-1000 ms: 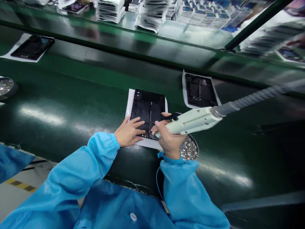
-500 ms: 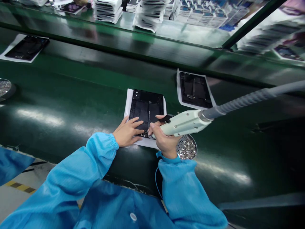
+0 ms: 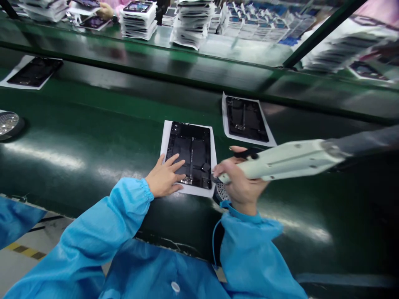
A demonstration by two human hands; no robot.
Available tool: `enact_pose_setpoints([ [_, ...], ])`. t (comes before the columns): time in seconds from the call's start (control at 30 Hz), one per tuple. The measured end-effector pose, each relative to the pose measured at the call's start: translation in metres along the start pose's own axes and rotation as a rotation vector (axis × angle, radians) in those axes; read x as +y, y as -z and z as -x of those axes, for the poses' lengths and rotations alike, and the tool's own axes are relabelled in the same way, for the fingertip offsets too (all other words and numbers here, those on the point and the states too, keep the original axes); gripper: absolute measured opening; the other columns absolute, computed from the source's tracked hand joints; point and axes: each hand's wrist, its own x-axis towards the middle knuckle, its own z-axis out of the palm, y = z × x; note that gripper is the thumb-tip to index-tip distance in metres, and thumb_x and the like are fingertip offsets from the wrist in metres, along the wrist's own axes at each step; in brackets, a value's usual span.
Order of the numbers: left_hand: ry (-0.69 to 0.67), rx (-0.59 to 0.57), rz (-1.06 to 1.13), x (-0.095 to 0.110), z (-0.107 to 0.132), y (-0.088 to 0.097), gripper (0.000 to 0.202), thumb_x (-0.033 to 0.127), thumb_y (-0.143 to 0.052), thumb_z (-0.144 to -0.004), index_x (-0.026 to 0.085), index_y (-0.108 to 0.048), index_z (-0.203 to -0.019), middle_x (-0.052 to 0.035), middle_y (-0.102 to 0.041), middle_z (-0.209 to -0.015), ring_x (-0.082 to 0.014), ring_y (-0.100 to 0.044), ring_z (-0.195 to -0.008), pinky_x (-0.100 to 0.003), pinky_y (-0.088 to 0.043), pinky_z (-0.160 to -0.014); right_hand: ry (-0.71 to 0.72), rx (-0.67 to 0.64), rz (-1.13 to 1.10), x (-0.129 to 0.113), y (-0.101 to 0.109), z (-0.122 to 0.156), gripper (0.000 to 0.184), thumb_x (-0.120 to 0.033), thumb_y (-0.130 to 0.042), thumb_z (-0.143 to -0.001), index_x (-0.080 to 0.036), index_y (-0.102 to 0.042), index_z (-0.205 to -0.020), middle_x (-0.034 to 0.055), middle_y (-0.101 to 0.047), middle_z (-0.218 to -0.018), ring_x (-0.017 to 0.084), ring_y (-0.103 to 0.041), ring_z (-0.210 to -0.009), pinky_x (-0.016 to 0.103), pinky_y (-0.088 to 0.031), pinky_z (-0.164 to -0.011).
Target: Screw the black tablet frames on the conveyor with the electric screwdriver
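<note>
A black tablet housing with its inner parts showing (image 3: 201, 151) lies on a white sheet (image 3: 166, 128) in front of me. My left hand (image 3: 164, 176) rests on the housing's lower left side, fingers spread. Just right of the housing, my right hand (image 3: 241, 185) is wrapped around a pale green power screwdriver (image 3: 289, 160) with a black lever. Its nose points left, apart from the housing's lower right corner. Partly hidden behind the right hand is a round dish (image 3: 221, 192) with a perforated top; what it holds is mostly covered.
Another opened tablet (image 3: 247, 118) lies on its sheet to the back right, a third (image 3: 35, 71) at the far left. A thick grey hose (image 3: 370, 143) runs right from the tool. A second round dish (image 3: 9, 124) sits left. Stacked sheets (image 3: 191, 25) fill the raised shelf; a co-worker's hand shows behind it.
My right hand has lifted the screwdriver off the housing's lower edge and moved right, now covering much of the dish. My left hand stays on the housing. The view has shifted slightly.
</note>
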Motion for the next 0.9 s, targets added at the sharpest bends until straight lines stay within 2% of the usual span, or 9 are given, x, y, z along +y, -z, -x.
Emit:
enact_pose_setpoints([
  [0.1,-0.038,0.008,-0.02,0.002,0.003,0.004,0.033,0.039,-0.065,-0.086,0.021,-0.071,-0.113,-0.0142,-0.044,-0.147,-0.0397,-0.025,-0.142,-0.07,-0.021,-0.11,0.022,-0.039,-0.075,-0.015,0.03,-0.014,0.036,-0.043,-0.073,-0.072,-0.015,-0.066,-0.092,0.0025,-0.063,-0.061,0.02,-0.062,-0.051,0.034,-0.054,-0.049],
  [0.23,-0.074,0.075,-0.032,0.0,0.004,-0.002,0.027,0.037,-0.064,-0.087,0.021,-0.074,-0.105,-0.0134,-0.048,-0.143,-0.0388,-0.03,-0.14,-0.068,-0.023,-0.11,0.013,0.097,-0.005,-0.036,0.065,-0.032,0.041,-0.031,-0.076,-0.054,-0.013,-0.069,-0.09,0.0113,-0.071,-0.082,0.031,-0.07,-0.081,0.047,-0.059,-0.074],
  [0.27,-0.084,0.102,-0.041,0.0,0.004,-0.005,0.026,0.038,-0.063,-0.087,0.021,-0.074,-0.105,-0.0135,-0.049,-0.143,-0.0386,-0.031,-0.14,-0.068,-0.023,-0.11,-0.005,0.133,0.011,-0.04,0.073,-0.035,0.041,-0.028,-0.075,-0.05,-0.013,-0.07,-0.088,0.0118,-0.071,-0.082,0.032,-0.07,-0.081,0.049,-0.058,-0.075],
  [0.33,-0.108,0.154,-0.06,0.0,0.003,-0.013,0.029,0.04,-0.062,-0.088,0.02,-0.073,-0.107,-0.0145,-0.049,-0.143,-0.0387,-0.032,-0.139,-0.069,-0.022,-0.11,-0.026,0.201,0.083,-0.044,0.085,-0.04,0.04,-0.025,-0.074,-0.046,-0.014,-0.069,-0.084,0.0113,-0.07,-0.073,0.031,-0.069,-0.067,0.047,-0.058,-0.063],
  [0.4,-0.134,0.191,-0.074,0.001,0.002,-0.02,0.037,0.046,-0.06,-0.088,0.02,-0.069,-0.113,-0.016,-0.049,-0.142,-0.0392,-0.033,-0.139,-0.071,-0.022,-0.108,-0.002,0.279,0.179,-0.04,0.097,-0.041,0.037,-0.027,-0.076,-0.045,-0.014,-0.067,-0.079,0.0075,-0.065,-0.059,0.025,-0.062,-0.047,0.039,-0.053,-0.046],
  [0.47,-0.161,0.215,-0.085,0.004,0.001,-0.026,0.044,0.051,-0.058,-0.088,0.02,-0.066,-0.119,-0.0169,-0.049,-0.142,-0.0397,-0.034,-0.138,-0.073,-0.023,-0.107,0.03,0.352,0.276,-0.029,0.108,-0.04,0.036,-0.029,-0.078,-0.046,-0.014,-0.066,-0.076,0.0023,-0.059,-0.05,0.02,-0.054,-0.037,0.032,-0.046,-0.038],
  [0.67,-0.189,0.272,-0.09,0.009,0.002,-0.027,0.048,0.057,-0.056,-0.088,0.02,-0.068,-0.115,-0.0162,-0.05,-0.142,-0.0406,-0.036,-0.136,-0.073,-0.021,-0.107,0.026,0.483,0.376,0.011,0.13,-0.031,0.038,-0.03,-0.079,-0.049,-0.011,-0.066,-0.079,0.0,-0.056,-0.048,0.017,-0.052,-0.038,0.029,-0.044,-0.042],
  [0.77,-0.09,0.397,-0.103,-0.007,0.004,-0.024,0.038,0.049,-0.056,-0.09,0.019,-0.07,-0.109,-0.0151,-0.054,-0.137,-0.0361,-0.042,-0.133,-0.065,-0.028,-0.109,-0.013,0.504,0.426,0.017,0.129,-0.028,0.039,-0.034,-0.081,-0.05,-0.011,-0.066,-0.079,-0.0003,-0.055,-0.048,0.016,-0.051,-0.039,0.029,-0.044,-0.044],
  [0.9,0.202,0.713,-0.06,-0.04,0.006,-0.019,0.026,0.035,-0.056,-0.092,0.016,-0.072,-0.1,-0.0142,-0.065,-0.12,-0.0266,-0.06,-0.114,-0.044,-0.049,-0.098,-0.055,0.499,0.54,0.016,0.128,-0.027,0.037,-0.037,-0.077,-0.055,-0.011,-0.067,-0.08,0.0,-0.055,-0.048,0.017,-0.052,-0.041,0.03,-0.045,-0.045],
])
